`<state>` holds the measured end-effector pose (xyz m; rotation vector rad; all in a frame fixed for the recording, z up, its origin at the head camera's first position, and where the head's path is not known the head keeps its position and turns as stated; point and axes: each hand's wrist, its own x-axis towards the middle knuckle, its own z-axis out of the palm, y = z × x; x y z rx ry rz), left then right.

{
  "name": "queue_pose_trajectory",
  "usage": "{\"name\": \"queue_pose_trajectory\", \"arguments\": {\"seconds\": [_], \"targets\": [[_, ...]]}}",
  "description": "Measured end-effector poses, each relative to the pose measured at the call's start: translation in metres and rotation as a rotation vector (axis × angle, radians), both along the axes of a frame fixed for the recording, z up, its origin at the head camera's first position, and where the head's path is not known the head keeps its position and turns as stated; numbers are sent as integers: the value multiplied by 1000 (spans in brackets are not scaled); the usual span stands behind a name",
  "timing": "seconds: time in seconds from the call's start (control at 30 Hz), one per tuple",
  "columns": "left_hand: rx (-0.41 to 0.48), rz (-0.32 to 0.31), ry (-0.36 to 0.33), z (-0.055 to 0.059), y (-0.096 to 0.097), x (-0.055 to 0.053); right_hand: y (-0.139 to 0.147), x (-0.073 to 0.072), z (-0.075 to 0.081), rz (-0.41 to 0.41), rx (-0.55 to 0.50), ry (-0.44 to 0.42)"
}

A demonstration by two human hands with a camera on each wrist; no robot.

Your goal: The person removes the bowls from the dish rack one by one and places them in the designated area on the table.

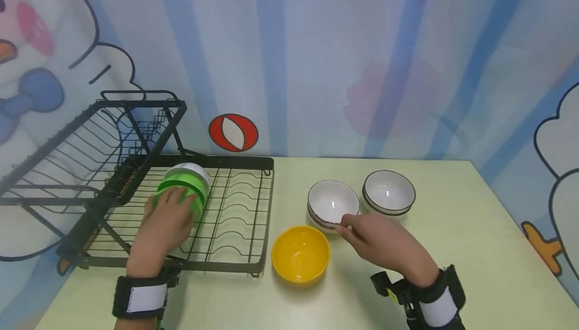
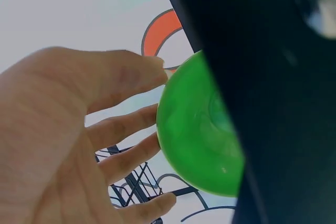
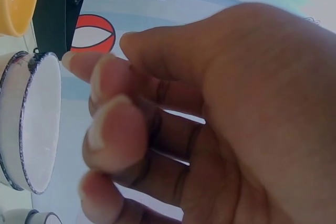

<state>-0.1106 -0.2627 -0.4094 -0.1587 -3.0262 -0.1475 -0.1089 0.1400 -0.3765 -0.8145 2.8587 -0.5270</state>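
Observation:
My left hand (image 1: 167,219) is at the dish rack, thumb and fingers at the edge of a green bowl (image 2: 194,129). In the head view this bowl tilts on its side, with another green rim (image 1: 187,180) and a white bowl (image 1: 192,168) right behind it. My right hand (image 1: 384,242) is beside a stack of white bowls with dark rims (image 1: 333,202), its fingertips close to the front rim. In the right wrist view, its fingers are loosely bent with nothing between them. A yellow bowl (image 1: 300,254) stands upright, left of the right hand.
The black wire dish rack (image 1: 235,219) stands on the left of the pale table (image 1: 475,249), with a raised upper tier (image 1: 86,144) over its left side. Another stack of white bowls (image 1: 390,192) is at the back right. A printed curtain (image 1: 307,59) hangs behind the table.

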Motion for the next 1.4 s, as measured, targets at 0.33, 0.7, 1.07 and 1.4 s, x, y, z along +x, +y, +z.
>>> {"name": "queue_pose_trajectory", "arguments": {"seconds": [0.33, 0.7, 1.07, 1.4], "targets": [[-28, -37, 58, -5, -6, 1, -1, 4, 0, 34, -10, 17], [-53, -64, 65, -4, -9, -8, -1, 4, 8, 52, -19, 13], [-77, 6, 1, -7, -12, 1, 4, 7, 9, 25, -21, -15], [-60, 12, -18, -3, -14, 2, 8, 5, 11, 8, -14, -11]]}}
